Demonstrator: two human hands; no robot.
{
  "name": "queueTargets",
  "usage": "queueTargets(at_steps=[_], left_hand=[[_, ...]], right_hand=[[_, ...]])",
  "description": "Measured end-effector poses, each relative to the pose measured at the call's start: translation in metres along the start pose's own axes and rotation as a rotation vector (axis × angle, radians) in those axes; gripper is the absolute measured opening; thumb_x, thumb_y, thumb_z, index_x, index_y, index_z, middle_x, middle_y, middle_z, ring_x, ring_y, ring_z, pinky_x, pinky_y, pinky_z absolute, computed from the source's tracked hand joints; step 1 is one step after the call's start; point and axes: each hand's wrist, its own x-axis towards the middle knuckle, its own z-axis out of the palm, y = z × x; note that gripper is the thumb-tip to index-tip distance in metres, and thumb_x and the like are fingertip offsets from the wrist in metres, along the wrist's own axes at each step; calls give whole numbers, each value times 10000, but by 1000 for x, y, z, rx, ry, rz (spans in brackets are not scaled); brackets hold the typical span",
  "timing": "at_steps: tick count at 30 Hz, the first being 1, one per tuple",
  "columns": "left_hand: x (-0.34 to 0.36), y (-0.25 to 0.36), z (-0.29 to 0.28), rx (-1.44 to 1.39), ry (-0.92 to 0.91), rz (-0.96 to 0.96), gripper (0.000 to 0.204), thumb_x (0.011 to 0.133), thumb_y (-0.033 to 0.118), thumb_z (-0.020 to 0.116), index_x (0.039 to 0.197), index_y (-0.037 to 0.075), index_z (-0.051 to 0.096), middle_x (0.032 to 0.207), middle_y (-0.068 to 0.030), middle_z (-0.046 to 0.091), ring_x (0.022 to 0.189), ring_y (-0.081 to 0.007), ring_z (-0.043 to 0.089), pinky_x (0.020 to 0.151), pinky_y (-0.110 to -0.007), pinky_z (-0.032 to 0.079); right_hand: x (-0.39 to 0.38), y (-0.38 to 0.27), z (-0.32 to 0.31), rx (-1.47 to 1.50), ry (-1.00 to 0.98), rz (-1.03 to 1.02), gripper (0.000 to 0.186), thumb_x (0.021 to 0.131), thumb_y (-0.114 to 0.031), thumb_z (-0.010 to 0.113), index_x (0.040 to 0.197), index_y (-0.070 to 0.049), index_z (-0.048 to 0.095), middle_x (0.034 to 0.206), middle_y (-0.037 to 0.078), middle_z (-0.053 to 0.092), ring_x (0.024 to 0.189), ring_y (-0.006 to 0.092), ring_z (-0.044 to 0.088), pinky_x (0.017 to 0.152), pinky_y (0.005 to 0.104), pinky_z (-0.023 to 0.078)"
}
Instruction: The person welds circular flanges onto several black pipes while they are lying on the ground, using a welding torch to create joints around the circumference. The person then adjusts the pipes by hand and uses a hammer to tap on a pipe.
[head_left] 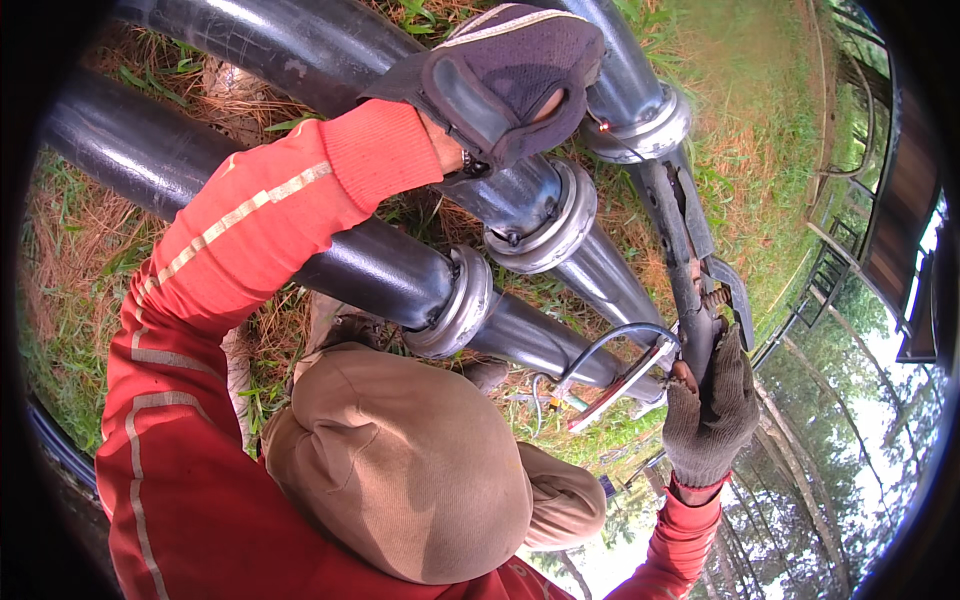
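My right hand (712,415), in a grey knit glove, is closed round the handle of a dark welding electrode holder (688,285) with a spring and a curved lever. A thin electrode (618,145) runs from its jaws to a small orange glow beside the ringed joint (640,130) of the far-right black pipe (612,55). My left hand (520,85), in a dark padded glove, is curled over the middle pipe (505,195), close against the far-right one. Its fingertips are hidden, so what they grip cannot be made out.
A near-left black pipe (385,275) with a silver ring (455,305) lies alongside. Below the pipes' narrow ends are a curved dark tube (610,340) and a red-and-white strip (615,392). My tan-trousered knee (400,465) is close below. Grass (735,120) and pine needles surround everything.
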Motion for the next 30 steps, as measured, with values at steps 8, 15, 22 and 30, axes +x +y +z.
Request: queueTargets(at_steps=[8,15,22,30], left_hand=[[5,3,1,16,-8,0,522,1078,86,748,1566,23,575,1442,-128,649,1312,-230,641,1081,-379,556],[6,6,2,35,-12,-2,487,1083,88,736,1540,21,584,1415,-122,651,1289,-224,642,1067,-376,559],[6,7,3,37,-12,1,452,1088,89,725,1515,19,593,1388,-117,654,1266,-219,643,1053,-372,561],[7,10,2,37,-15,-5,412,1094,91,711,1485,17,603,1357,-111,656,1239,-212,644,1037,-368,564]], right_hand=[[-1,1,1,-10,3,4,666,938,-124,872,1543,59,663,1363,302,779,1112,446,840,911,434,657],[-1,-1,2,32,-37,111,658,931,-11,821,1551,115,639,1423,248,780,1272,281,770,1089,384,576],[-3,2,-1,1,30,-10,652,925,-108,871,1519,72,673,1348,333,772,1096,444,844,907,435,657],[-3,4,-1,-20,6,14,662,901,-103,880,1513,59,686,1361,322,774,1109,460,838,919,452,666]])
